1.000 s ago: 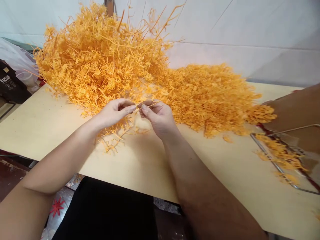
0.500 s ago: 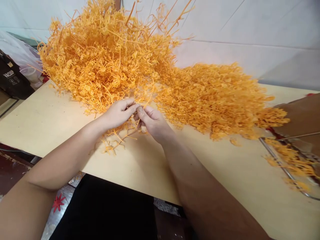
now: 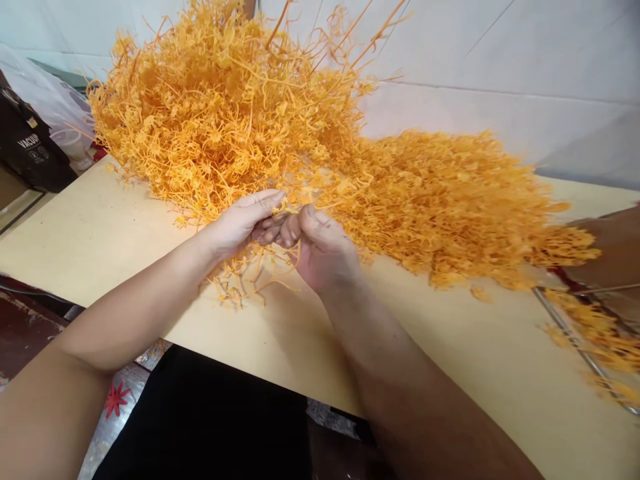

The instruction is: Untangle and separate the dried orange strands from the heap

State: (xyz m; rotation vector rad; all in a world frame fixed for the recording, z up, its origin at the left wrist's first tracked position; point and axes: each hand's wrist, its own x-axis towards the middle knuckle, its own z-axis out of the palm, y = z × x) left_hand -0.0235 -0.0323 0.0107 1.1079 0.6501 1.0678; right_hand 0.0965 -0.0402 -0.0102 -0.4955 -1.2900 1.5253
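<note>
My left hand (image 3: 250, 217) and my right hand (image 3: 327, 243) meet over the table, fingers curled towards each other. A thin orange plastic sprig (image 3: 243, 287) with branching stems hangs below and between them. My left fingers are closed on it, thumb on top, and a small orange bit shows by the thumb tip. My right fingers are bent round part of the same sprig, with the thumb raised and a stem along the palm. The exact grip is partly hidden. Just beyond the hands rises a big heap of orange plastic sprigs (image 3: 215, 120).
A second, flatter pile of orange sprigs (image 3: 450, 200) lies to the right along the wall. More sprigs (image 3: 590, 327) rest by a metal rod at the far right. A black bag (image 3: 30, 147) and a clear plastic cup (image 3: 73, 147) stand at the left of the table (image 3: 90, 233).
My right hand has turned palm-up and shifted slightly right, its thumb lifting away from the left thumb. The hands have parted a little at the thumbs. The whole view has shifted slightly.
</note>
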